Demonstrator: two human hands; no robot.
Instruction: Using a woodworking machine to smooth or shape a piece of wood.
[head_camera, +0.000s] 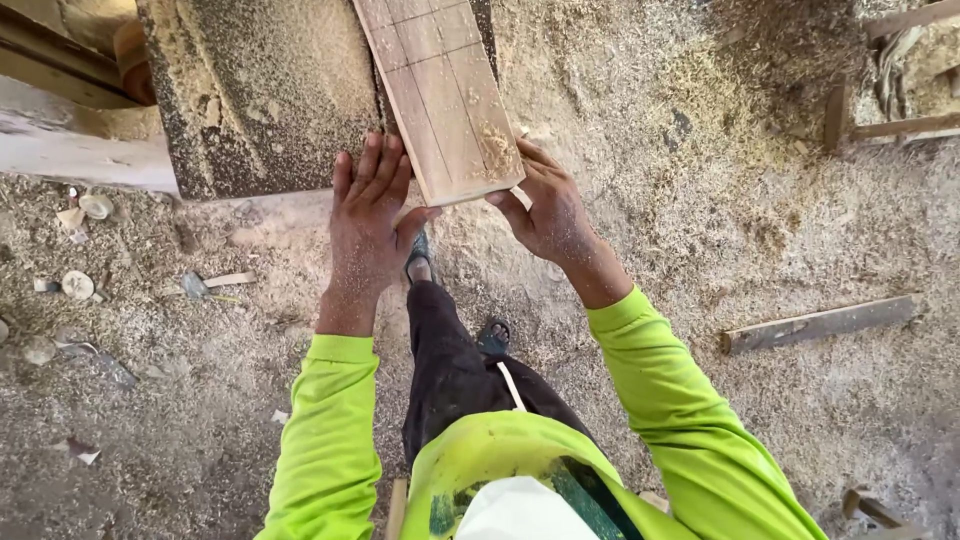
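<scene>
Head view: both hands, left (368, 228) and right (548, 215), gripping plank (440, 95), far end cut off.

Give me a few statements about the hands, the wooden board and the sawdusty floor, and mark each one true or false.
1. Both hands are at the near end of the pale wooden board with pencil lines. True: left hand, right hand.
2. The sleeves are dark blue. False: they are bright yellow-green sleeves.
3. Sawdust covers the floor. True.
4. The board lies flat on the floor. False: its near end is held up at the hands, above the floor.
5. A grey wooden strip lies on the floor on the person's right. True.
</scene>
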